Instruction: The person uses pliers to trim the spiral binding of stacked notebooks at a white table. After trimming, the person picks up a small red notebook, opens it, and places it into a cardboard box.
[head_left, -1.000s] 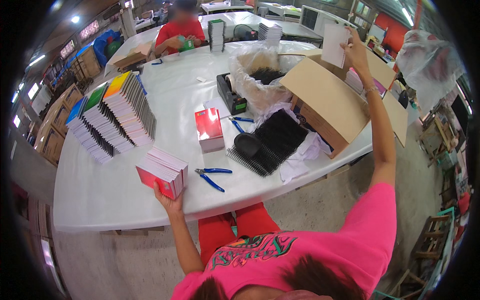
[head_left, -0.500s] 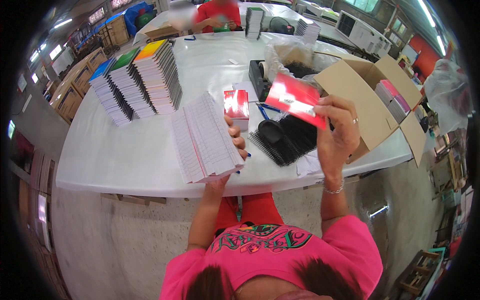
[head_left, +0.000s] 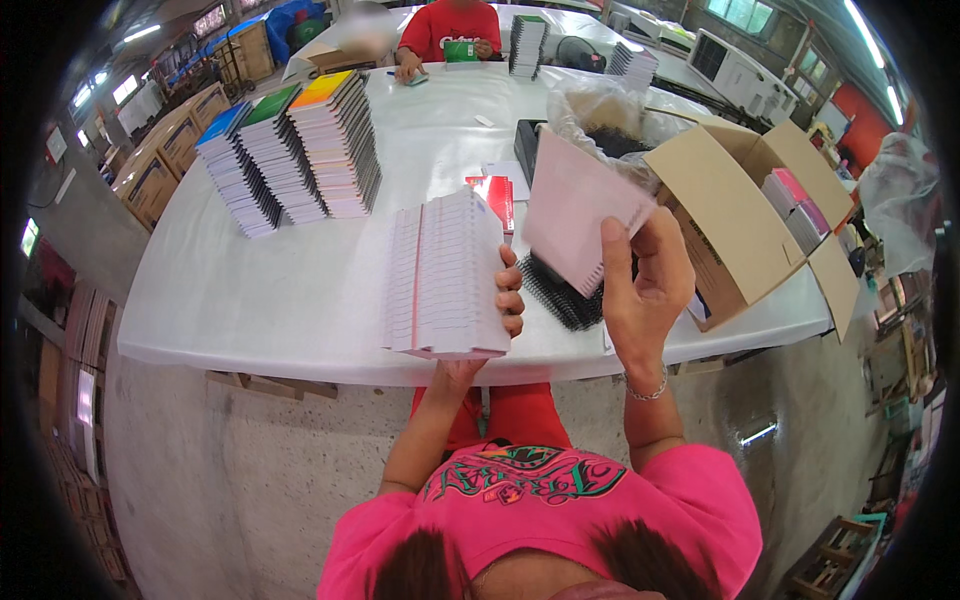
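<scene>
A thick block of lined paper sheets [head_left: 440, 275] is gripped by my left hand [head_left: 508, 292], whose fingers curl round its right side. My right hand [head_left: 648, 275] pinches a notebook cover [head_left: 575, 205] between thumb and fingers, its pale pink side showing and small holes along one edge. The cover is raised to the right of the block, apart from it. Partly hidden behind the block, a stack of red covers [head_left: 492, 192] lies on the table. Black spiral binding coils [head_left: 562, 297] lie beneath the cover, partly hidden by it.
Stacks of spiral notebooks with blue [head_left: 222, 122], green [head_left: 270, 103] and yellow [head_left: 322, 88] covers stand at the left of the white table [head_left: 250, 310]. An open cardboard box [head_left: 720, 195] with pink-covered pads stands right. Across the table, a person in red [head_left: 450, 30] handles a green item.
My right hand has turned the cover from its glossy red side to its pale pink side. The paper block is turned more upright. The person opposite has reached one hand down to the table.
</scene>
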